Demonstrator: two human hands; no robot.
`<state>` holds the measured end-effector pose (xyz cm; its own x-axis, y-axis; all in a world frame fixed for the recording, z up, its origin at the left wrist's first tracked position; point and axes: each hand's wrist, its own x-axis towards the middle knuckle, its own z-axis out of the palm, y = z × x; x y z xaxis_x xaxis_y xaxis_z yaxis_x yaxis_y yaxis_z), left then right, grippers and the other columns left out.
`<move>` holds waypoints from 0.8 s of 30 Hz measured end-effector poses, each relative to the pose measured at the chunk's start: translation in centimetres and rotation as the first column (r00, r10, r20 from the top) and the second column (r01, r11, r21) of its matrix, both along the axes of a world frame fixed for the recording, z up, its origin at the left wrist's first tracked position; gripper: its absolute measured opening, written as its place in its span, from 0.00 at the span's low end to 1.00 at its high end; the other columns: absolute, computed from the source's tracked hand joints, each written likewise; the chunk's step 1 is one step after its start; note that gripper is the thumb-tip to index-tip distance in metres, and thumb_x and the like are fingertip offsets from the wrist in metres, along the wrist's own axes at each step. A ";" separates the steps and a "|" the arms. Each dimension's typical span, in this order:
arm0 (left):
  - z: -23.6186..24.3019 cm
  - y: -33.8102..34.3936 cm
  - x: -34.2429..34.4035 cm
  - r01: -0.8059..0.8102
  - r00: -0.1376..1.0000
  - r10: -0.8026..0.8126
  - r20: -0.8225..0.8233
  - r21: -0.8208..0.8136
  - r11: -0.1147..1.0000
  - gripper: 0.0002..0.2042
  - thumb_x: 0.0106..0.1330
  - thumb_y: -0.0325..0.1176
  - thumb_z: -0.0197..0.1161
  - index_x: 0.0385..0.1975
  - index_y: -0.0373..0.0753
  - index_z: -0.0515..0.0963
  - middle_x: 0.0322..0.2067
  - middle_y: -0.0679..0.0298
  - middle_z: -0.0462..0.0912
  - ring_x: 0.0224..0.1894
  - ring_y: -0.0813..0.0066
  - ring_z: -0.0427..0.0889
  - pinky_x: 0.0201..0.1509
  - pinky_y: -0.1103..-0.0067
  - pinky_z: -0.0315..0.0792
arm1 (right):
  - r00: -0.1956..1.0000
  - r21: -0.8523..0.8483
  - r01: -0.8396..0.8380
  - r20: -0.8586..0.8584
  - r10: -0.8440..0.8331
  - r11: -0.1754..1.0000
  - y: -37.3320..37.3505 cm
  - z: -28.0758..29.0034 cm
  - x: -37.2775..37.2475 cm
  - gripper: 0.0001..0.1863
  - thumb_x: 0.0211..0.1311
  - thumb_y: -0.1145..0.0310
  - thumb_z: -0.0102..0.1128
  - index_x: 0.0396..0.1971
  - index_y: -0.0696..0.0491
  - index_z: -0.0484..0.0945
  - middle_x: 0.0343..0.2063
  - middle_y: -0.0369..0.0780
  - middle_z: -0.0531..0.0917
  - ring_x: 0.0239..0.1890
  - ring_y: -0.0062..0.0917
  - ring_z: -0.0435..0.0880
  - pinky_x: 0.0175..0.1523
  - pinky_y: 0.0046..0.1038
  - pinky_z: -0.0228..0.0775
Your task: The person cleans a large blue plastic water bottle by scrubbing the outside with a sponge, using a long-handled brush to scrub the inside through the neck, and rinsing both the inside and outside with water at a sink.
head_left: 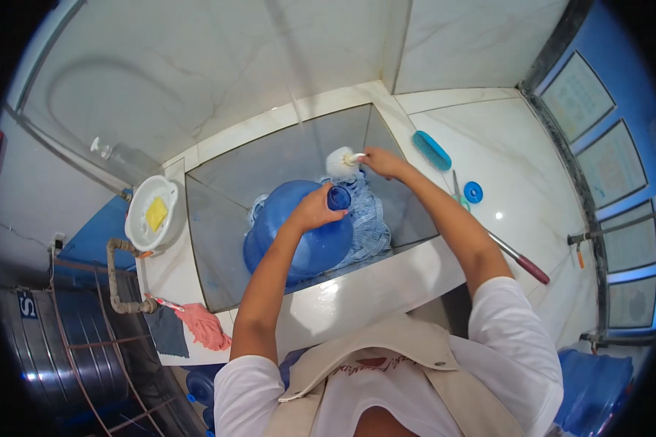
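A large blue water jug (284,218) lies in the grey sink (233,175), its open mouth toward the right. My left hand (315,211) is wrapped round the jug's neck (339,197). Just beyond the mouth, my right hand (377,162) pinches the short white handle of a round, fluffy white scrubber (340,162); its exact kind is hard to make out. Under and beside the jug spreads a heap of pale blue, stringy material (368,226). The jug's underside is hidden.
Right of the sink are a teal brush (431,150), scissors (459,193), a blue cap (473,191) and a dark red handle (532,269). On the left sit a white basin (140,211) holding a yellow sponge (156,214), a clear pump bottle (124,159) and a pink cloth (202,325).
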<state>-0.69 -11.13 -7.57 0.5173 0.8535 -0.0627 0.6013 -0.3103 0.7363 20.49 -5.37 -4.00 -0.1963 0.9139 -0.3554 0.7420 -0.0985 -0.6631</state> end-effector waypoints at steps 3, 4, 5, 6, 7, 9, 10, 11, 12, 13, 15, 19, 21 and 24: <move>1.7 -1.4 0.4 0.065 0.996 -0.066 0.057 0.016 0.998 0.29 0.40 0.41 0.67 0.41 0.32 0.66 0.33 0.49 0.75 0.38 0.55 0.75 0.42 0.72 0.68 | 0.998 0.169 -0.047 -0.024 0.051 0.985 3.4 -5.2 -1.4 0.19 0.58 0.56 0.44 0.27 0.60 0.71 0.17 0.47 0.73 0.14 0.35 0.73 0.20 0.34 0.63; 1.9 -1.9 0.7 0.083 0.993 -0.085 0.082 0.027 0.996 0.29 0.40 0.41 0.67 0.41 0.33 0.66 0.34 0.49 0.75 0.38 0.55 0.75 0.43 0.72 0.68 | 0.999 0.188 -0.019 -0.045 0.028 0.982 4.3 -7.0 -1.3 0.19 0.58 0.55 0.43 0.24 0.59 0.70 0.12 0.43 0.70 0.09 0.31 0.69 0.14 0.32 0.60; 1.8 -2.6 0.0 0.074 0.992 -0.077 0.102 0.034 0.997 0.28 0.40 0.41 0.67 0.41 0.33 0.66 0.34 0.49 0.74 0.39 0.55 0.74 0.43 0.72 0.67 | 0.997 0.203 -0.018 -0.071 0.033 0.979 4.6 -7.4 -2.6 0.20 0.59 0.55 0.43 0.20 0.58 0.69 0.07 0.38 0.66 0.05 0.26 0.66 0.09 0.30 0.56; 1.8 -3.0 -0.6 0.032 0.994 -0.031 0.104 -0.003 0.999 0.28 0.41 0.41 0.66 0.41 0.34 0.66 0.36 0.49 0.74 0.40 0.56 0.73 0.44 0.72 0.67 | 0.991 0.108 0.032 -0.130 -0.018 0.994 4.8 -7.7 -3.2 0.20 0.59 0.55 0.42 0.20 0.57 0.68 0.06 0.37 0.65 0.05 0.25 0.65 0.09 0.28 0.55; 1.7 -3.5 -1.9 0.000 0.995 0.001 0.104 -0.014 1.000 0.27 0.41 0.40 0.67 0.41 0.34 0.66 0.35 0.50 0.74 0.40 0.57 0.74 0.44 0.73 0.67 | 0.982 0.001 0.058 -0.180 -0.057 0.998 4.5 -7.5 -4.5 0.20 0.59 0.55 0.42 0.20 0.57 0.68 0.06 0.37 0.64 0.05 0.23 0.64 0.08 0.27 0.54; 2.3 -4.2 -3.2 -0.033 0.992 0.036 0.119 -0.029 0.999 0.26 0.41 0.38 0.67 0.40 0.34 0.66 0.35 0.52 0.75 0.40 0.58 0.74 0.44 0.73 0.67 | 0.957 -0.132 0.113 -0.251 -0.144 0.985 3.6 -6.9 -5.1 0.20 0.59 0.54 0.41 0.20 0.56 0.68 0.06 0.35 0.63 0.05 0.20 0.62 0.07 0.24 0.51; 2.2 -4.4 -3.5 -0.036 0.990 0.040 0.136 -0.026 0.999 0.26 0.41 0.38 0.67 0.40 0.34 0.66 0.35 0.52 0.75 0.40 0.58 0.74 0.44 0.74 0.67 | 0.942 -0.158 0.135 -0.284 -0.176 0.978 3.0 -6.5 -5.1 0.19 0.59 0.54 0.41 0.21 0.56 0.68 0.06 0.35 0.63 0.05 0.18 0.61 0.07 0.22 0.50; 2.1 -4.4 -3.5 -0.033 0.988 0.035 0.153 -0.020 0.999 0.26 0.41 0.38 0.67 0.40 0.34 0.66 0.36 0.52 0.75 0.41 0.59 0.74 0.45 0.74 0.67 | 0.924 -0.183 0.164 -0.315 -0.216 0.969 2.7 -6.3 -4.9 0.19 0.60 0.54 0.41 0.22 0.55 0.67 0.07 0.34 0.63 0.06 0.16 0.60 0.08 0.20 0.49; 2.0 -4.4 -3.6 -0.027 0.985 0.029 0.170 -0.013 1.000 0.26 0.41 0.38 0.67 0.40 0.34 0.66 0.36 0.52 0.75 0.41 0.59 0.74 0.45 0.74 0.67 | 0.895 -0.236 0.190 -0.358 -0.267 0.953 2.2 -6.2 -4.7 0.19 0.60 0.53 0.41 0.23 0.55 0.67 0.08 0.33 0.63 0.06 0.15 0.58 0.08 0.19 0.48; 2.0 -4.3 -3.6 -0.024 0.985 0.025 0.173 -0.008 1.000 0.26 0.41 0.38 0.67 0.40 0.34 0.66 0.36 0.52 0.75 0.41 0.59 0.74 0.45 0.74 0.67 | 0.858 -0.290 0.221 -0.396 -0.327 0.931 1.7 -6.3 -4.2 0.19 0.60 0.53 0.40 0.25 0.54 0.67 0.09 0.33 0.62 0.06 0.14 0.57 0.08 0.18 0.47; 2.0 -4.3 -3.5 -0.014 0.984 0.014 0.178 0.002 1.000 0.26 0.41 0.38 0.67 0.40 0.34 0.66 0.37 0.52 0.74 0.42 0.59 0.74 0.46 0.74 0.67 | 0.793 -0.381 0.246 -0.450 -0.411 0.891 0.9 -6.4 -3.4 0.18 0.60 0.52 0.40 0.26 0.54 0.66 0.10 0.31 0.62 0.06 0.13 0.55 0.08 0.17 0.44; 1.8 -4.3 -3.5 -0.019 0.987 0.018 0.163 0.002 1.000 0.27 0.41 0.39 0.66 0.41 0.34 0.66 0.37 0.52 0.74 0.42 0.59 0.74 0.46 0.74 0.67 | 0.762 -0.385 0.245 -0.491 -0.422 0.890 0.0 -5.8 -1.8 0.18 0.60 0.52 0.40 0.26 0.54 0.66 0.10 0.31 0.61 0.06 0.13 0.53 0.08 0.17 0.42; 1.6 -4.3 -3.4 -0.033 0.986 0.030 0.167 0.016 0.999 0.27 0.41 0.39 0.66 0.41 0.34 0.66 0.37 0.52 0.74 0.42 0.59 0.74 0.46 0.74 0.67 | 0.792 -0.322 0.258 -0.470 -0.390 0.911 -0.1 -5.5 -1.4 0.18 0.59 0.52 0.40 0.26 0.54 0.66 0.10 0.31 0.61 0.06 0.13 0.53 0.08 0.17 0.43; 1.7 -4.3 -3.5 -0.043 0.987 0.044 0.155 -0.008 0.999 0.27 0.41 0.40 0.66 0.41 0.33 0.66 0.37 0.52 0.74 0.42 0.58 0.74 0.46 0.74 0.67 | 0.847 -0.224 0.275 -0.403 -0.346 0.935 -0.1 -4.2 -1.9 0.18 0.59 0.52 0.41 0.26 0.54 0.67 0.09 0.32 0.62 0.06 0.14 0.55 0.08 0.18 0.44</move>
<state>-4.18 -15.43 -5.85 0.4832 0.8754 0.0115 0.4923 -0.2826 0.8233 18.54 -5.43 -8.16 -0.0766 0.8941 -0.4412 0.3006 -0.4012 -0.8653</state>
